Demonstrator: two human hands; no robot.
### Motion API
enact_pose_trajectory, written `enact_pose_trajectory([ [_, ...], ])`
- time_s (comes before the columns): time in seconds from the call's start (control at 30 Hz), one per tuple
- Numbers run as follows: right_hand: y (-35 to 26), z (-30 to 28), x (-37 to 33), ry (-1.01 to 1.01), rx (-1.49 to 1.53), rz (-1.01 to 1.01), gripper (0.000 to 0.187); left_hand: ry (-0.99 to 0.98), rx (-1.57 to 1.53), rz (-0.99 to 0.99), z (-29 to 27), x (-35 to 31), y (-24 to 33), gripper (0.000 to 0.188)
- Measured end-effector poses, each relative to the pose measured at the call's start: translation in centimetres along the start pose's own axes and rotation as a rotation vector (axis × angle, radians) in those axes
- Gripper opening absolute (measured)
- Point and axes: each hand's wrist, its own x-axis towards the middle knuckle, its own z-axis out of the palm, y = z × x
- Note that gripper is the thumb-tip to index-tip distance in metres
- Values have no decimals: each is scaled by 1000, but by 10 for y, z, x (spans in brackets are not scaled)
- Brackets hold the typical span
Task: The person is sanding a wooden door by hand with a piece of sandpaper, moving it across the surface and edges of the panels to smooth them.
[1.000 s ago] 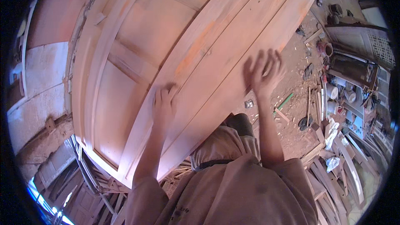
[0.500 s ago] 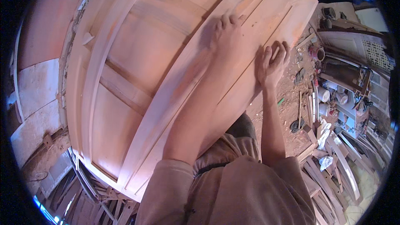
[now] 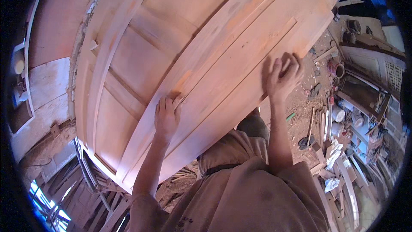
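A large wooden door (image 3: 227,73) with recessed panels and long straight grooves lies in front of me, running from lower left to upper right. My left hand (image 3: 167,118) is closed on its near-left part, fingers bent against the wood beside an orange patch. A small tan edge shows at the fingertips, too little to name. Farther right, my right hand (image 3: 284,77) rests at the door's near edge. Its fingers are loosely bent and apart, holding nothing that I can see.
Wood offcuts (image 3: 343,189) are piled at the lower right. A red can (image 3: 335,68), white tubs (image 3: 338,114) and a screened frame (image 3: 392,73) stand along the right side. More wood strips (image 3: 81,197) lie at the lower left. Shavings litter the dirt floor (image 3: 300,120).
My left hand has drawn back along the door from its upper middle toward the lower left. My right hand stays at the near edge. The view has shifted slightly.
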Motion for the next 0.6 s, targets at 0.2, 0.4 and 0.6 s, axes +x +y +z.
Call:
enact_pose_trajectory([
  [0.2,22,9,36,11,118,-90,42,90,-54,141,3,149,103,39],
  [0.4,23,8,40,-94,156,-46,47,179,-134,71,13,260,169,34],
  [0.6,29,5,44,-83,156,-110,49,231,22,58,31,186,115,38],
])
